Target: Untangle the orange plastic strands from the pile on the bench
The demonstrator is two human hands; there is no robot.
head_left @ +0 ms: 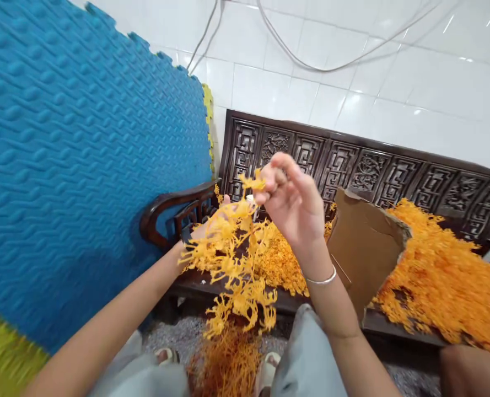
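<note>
My right hand (292, 204) is raised in the middle, thumb and fingers pinched at the upper end of a spray of orange plastic flower pieces (240, 253). The spray dangles below and left of these fingers, its thin curled prongs spread out. My left hand (214, 225) is behind the spray, which covers most of its fingers; whether it grips the spray cannot be seen. A dark band is on the left wrist, a pale bangle on the right. Behind my right hand, a pile of similar orange pieces (280, 262) lies on the dark wooden bench (236, 286).
A cardboard sheet (356, 242) stands on the bench, with a larger orange heap (451, 275) to its right. Blue foam mats (96, 154) rise on the left. Thin orange stems (228, 364) lie between my feet. A cable (319, 69) hangs across the white tiled wall. Someone's knee shows at lower right.
</note>
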